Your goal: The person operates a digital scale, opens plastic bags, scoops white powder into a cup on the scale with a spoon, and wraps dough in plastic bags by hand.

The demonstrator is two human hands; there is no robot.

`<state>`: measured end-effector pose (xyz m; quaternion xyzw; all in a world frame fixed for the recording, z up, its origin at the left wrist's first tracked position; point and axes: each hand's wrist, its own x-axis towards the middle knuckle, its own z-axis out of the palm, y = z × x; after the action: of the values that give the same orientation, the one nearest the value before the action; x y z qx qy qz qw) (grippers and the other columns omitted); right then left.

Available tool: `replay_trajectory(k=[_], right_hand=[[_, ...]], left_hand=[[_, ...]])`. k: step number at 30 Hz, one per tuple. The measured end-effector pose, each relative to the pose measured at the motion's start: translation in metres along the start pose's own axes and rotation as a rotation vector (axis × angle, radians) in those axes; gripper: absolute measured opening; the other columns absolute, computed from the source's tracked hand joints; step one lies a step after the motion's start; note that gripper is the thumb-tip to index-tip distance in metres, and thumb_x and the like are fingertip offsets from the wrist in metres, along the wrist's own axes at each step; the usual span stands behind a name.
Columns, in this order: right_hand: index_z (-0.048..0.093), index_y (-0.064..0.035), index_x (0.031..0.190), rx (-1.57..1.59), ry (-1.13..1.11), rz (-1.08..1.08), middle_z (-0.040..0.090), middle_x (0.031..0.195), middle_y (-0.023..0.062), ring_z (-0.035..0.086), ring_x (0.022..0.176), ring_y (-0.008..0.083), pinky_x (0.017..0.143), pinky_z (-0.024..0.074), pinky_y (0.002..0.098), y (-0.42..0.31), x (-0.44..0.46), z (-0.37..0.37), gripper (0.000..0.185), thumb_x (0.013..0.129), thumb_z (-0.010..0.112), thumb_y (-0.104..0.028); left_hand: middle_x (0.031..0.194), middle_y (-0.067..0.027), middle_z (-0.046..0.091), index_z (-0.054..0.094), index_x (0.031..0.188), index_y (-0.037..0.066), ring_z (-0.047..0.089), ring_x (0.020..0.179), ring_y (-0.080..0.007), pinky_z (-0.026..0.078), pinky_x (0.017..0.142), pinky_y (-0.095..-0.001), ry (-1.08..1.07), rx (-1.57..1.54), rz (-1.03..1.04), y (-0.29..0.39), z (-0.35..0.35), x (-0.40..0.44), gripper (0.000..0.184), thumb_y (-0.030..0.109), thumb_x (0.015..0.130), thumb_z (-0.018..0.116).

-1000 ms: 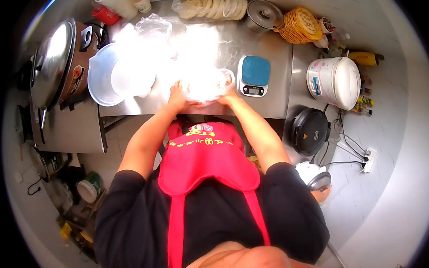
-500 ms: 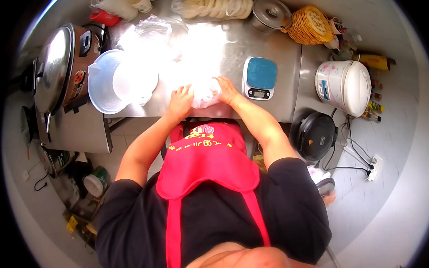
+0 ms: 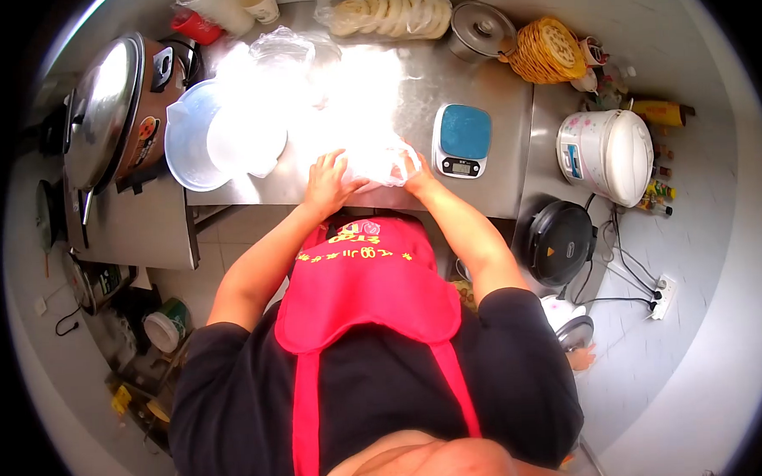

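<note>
A thin clear plastic bag (image 3: 375,166) lies at the front edge of the steel table, partly washed out by glare. My left hand (image 3: 330,186) grips its left side, thumb pointing inward over the film. On the other side my right hand (image 3: 415,170) has its fingers closed on the bag, and the see-through film covers the fingertips. Whatever the bag contains is lost in the brightness. Just right of my right hand stands a kitchen scale (image 3: 462,141) with a blue top. To the left is a translucent plastic measuring jug (image 3: 191,144) with a white bowl-like piece (image 3: 242,142) in it.
Behind are crumpled clear plastic (image 3: 284,52), bagged flatbreads (image 3: 386,15), a lidded steel pot (image 3: 480,29) and a wicker basket (image 3: 536,60). A large lidded electric pan (image 3: 108,113) stands left. At right are a rice cooker (image 3: 605,156) and a black electric griddle (image 3: 557,242).
My right hand has shifted slightly right and lower, spreading the bag's film over its fingers. My left hand has turned a little, its thumb now further inward.
</note>
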<state>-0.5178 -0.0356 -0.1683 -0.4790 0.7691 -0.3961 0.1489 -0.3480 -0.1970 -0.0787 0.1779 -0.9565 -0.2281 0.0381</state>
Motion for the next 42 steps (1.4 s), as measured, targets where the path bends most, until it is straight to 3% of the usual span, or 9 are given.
replay_trajectory(k=[6, 8, 10, 13, 19, 26, 30, 37, 42], right_hand=[[0.055, -0.0089, 0.122, -0.039, -0.133, 0.171, 0.063, 0.104, 0.0195, 0.061, 0.097, 0.0388, 0.085, 0.0496, 0.0477, 0.0, 0.012, -0.003, 0.052, 0.075, 0.068, -0.029], [0.055, -0.0095, 0.122, -0.001, -0.245, 0.26, 0.062, 0.108, 0.0195, 0.06, 0.101, 0.0383, 0.088, 0.0487, 0.0463, -0.013, 0.019, -0.016, 0.054, 0.073, 0.069, -0.025], [0.056, -0.0098, 0.123, 0.01, -0.299, 0.304, 0.062, 0.111, 0.0195, 0.059, 0.103, 0.038, 0.09, 0.0482, 0.0457, -0.009, 0.015, -0.02, 0.055, 0.072, 0.07, -0.023], [0.058, -0.01, 0.122, -0.118, -0.139, -0.057, 0.059, 0.118, 0.0204, 0.054, 0.112, 0.0385, 0.098, 0.0443, 0.0436, -0.017, 0.004, -0.029, 0.06, 0.066, 0.074, -0.024], [0.06, 0.0005, 0.112, -0.027, 0.09, 0.57, 0.056, 0.12, 0.0235, 0.052, 0.116, 0.0383, 0.1, 0.0417, 0.0418, -0.113, -0.006, -0.047, 0.071, 0.06, 0.082, -0.043], [0.058, -0.0002, 0.07, 0.691, 0.679, 0.684, 0.057, 0.059, 0.0047, 0.053, 0.051, 0.014, 0.051, 0.044, 0.029, -0.118, 0.015, -0.081, 0.02, 0.083, 0.059, -0.015], [0.061, -0.0025, 0.072, 0.729, 0.674, 0.701, 0.052, 0.058, 0.0015, 0.046, 0.047, 0.0099, 0.046, 0.0381, 0.026, -0.119, 0.003, -0.122, 0.02, 0.085, 0.064, -0.017], [0.064, -0.0013, 0.091, 0.621, -0.125, 0.451, 0.06, 0.074, 0.0014, 0.053, 0.059, 0.0094, 0.054, 0.0441, 0.0235, -0.222, 0.056, -0.056, 0.024, 0.081, 0.073, -0.02], [0.06, -0.0025, 0.08, 0.538, 0.163, 0.747, 0.058, 0.069, 0.0024, 0.052, 0.053, 0.0107, 0.049, 0.044, 0.027, -0.129, 0.028, -0.123, 0.015, 0.084, 0.064, -0.017]], left_hand=[[0.109, -0.0122, 0.063, 0.064, 0.102, 0.002, 0.057, 0.103, -0.027, 0.044, 0.088, -0.0385, 0.232, -0.226, 0.022, 0.01, -0.012, 0.007, 0.034, 0.03, 0.085, 0.071], [0.09, -0.0058, 0.065, 0.064, 0.096, 0.0, 0.061, 0.086, -0.017, 0.046, 0.079, -0.031, 0.009, -0.878, -0.474, 0.011, -0.017, 0.01, 0.024, 0.024, 0.093, 0.064], [0.085, -0.0046, 0.065, 0.064, 0.094, 0.0, 0.06, 0.081, -0.014, 0.046, 0.077, -0.0284, 0.086, -0.999, -0.501, 0.015, -0.031, 0.009, 0.024, 0.024, 0.094, 0.062], [0.08, -0.0046, 0.064, 0.062, 0.089, 0.0, 0.059, 0.078, -0.0116, 0.045, 0.074, -0.0263, 0.153, -1.109, -0.544, 0.017, -0.051, 0.003, 0.025, 0.024, 0.096, 0.059], [0.072, -0.0026, 0.06, 0.061, 0.087, 0.002, 0.054, 0.07, -0.0098, 0.041, 0.067, -0.0256, 0.113, -1.238, -0.542, 0.01, -0.057, -0.01, 0.022, 0.023, 0.093, 0.062], [0.074, -0.0011, 0.059, 0.062, 0.091, 0.002, 0.051, 0.068, -0.0081, 0.04, 0.073, -0.0233, -0.053, -1.403, -0.303, 0.041, -0.086, 0.008, 0.016, 0.018, 0.092, 0.061], [0.078, -0.0035, 0.061, 0.061, 0.1, 0.0, 0.053, 0.068, -0.0088, 0.042, 0.073, -0.0252, -0.202, -1.505, -0.174, 0.058, -0.101, 0.007, 0.015, 0.012, 0.092, 0.057], [0.067, 0.0007, 0.051, 0.055, 0.113, -0.003, 0.048, 0.063, -0.0075, 0.037, 0.059, -0.0218, 0.053, -1.439, -0.516, 0.0, -0.099, -0.007, 0.026, 0.007, 0.09, 0.052], [0.072, -0.001, 0.055, 0.058, 0.109, -0.003, 0.05, 0.066, -0.0078, 0.039, 0.061, -0.0231, -0.064, -1.418, -0.367, 0.03, -0.102, 0.0, 0.022, 0.009, 0.09, 0.054]])
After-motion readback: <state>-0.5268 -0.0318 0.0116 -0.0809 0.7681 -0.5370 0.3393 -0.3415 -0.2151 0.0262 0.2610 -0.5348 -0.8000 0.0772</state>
